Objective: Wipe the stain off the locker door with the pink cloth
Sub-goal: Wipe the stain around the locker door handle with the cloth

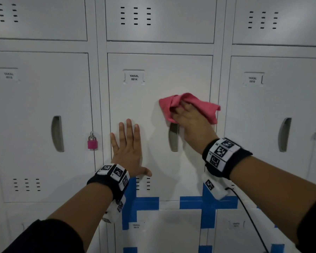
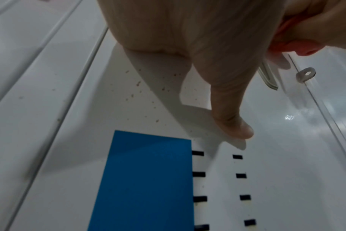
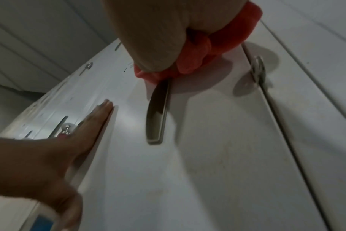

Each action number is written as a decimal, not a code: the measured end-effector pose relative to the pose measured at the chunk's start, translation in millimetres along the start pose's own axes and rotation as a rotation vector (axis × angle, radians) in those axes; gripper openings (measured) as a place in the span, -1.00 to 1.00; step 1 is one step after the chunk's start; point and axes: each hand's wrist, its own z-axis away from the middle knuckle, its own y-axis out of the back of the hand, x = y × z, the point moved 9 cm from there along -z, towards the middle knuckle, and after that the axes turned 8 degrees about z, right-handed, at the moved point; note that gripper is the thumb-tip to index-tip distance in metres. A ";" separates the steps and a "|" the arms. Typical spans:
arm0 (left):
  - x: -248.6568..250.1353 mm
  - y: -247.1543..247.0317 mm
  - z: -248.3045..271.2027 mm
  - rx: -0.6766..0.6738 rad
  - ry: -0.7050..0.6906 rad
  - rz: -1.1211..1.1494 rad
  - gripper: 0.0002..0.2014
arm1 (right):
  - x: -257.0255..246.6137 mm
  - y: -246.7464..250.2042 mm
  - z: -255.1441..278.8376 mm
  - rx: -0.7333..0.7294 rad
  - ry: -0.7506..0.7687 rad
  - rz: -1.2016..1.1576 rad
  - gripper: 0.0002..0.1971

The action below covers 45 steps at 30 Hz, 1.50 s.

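Note:
The white locker door labelled YAKAL 0014 fills the middle of the head view. My right hand grips the bunched pink cloth and presses it on the door just above the recessed handle. In the right wrist view the pink cloth bulges out under my fist above the handle. My left hand lies flat on the door's lower left, fingers straight. Small brown specks dot the door beside my left palm. Anything under the cloth is hidden.
A pink padlock hangs on the left neighbour's hasp. Blue tape crosses the lower door edges, and a blue tape patch sits by the vent slots. A bare hasp sticks out at the door's right edge. A black cable trails from my right wrist.

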 end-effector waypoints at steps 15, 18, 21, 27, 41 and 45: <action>2.8 1.0 2.0 -0.021 0.012 0.027 0.66 | -48.6 -48.8 119.1 -0.367 0.403 -0.066 -0.60; 2.6 1.4 1.8 -0.026 0.019 0.025 0.66 | -41.2 -37.2 117.6 -0.307 0.386 -0.041 -0.63; 2.4 1.1 1.7 -0.026 0.016 0.030 0.66 | -23.5 1.7 85.6 -0.047 0.192 -0.158 -0.61; 2.5 1.2 0.9 -0.017 0.012 0.018 0.67 | 31.8 21.5 20.7 0.173 -0.228 -0.413 -0.50; 1.2 -2.2 0.4 -0.007 -0.007 0.009 0.65 | -16.7 -59.4 114.2 0.098 -0.389 -0.561 -0.45; 0.6 -2.5 -1.0 0.000 -0.015 0.016 0.67 | -34.8 -67.5 135.0 0.014 -0.373 -0.558 -0.45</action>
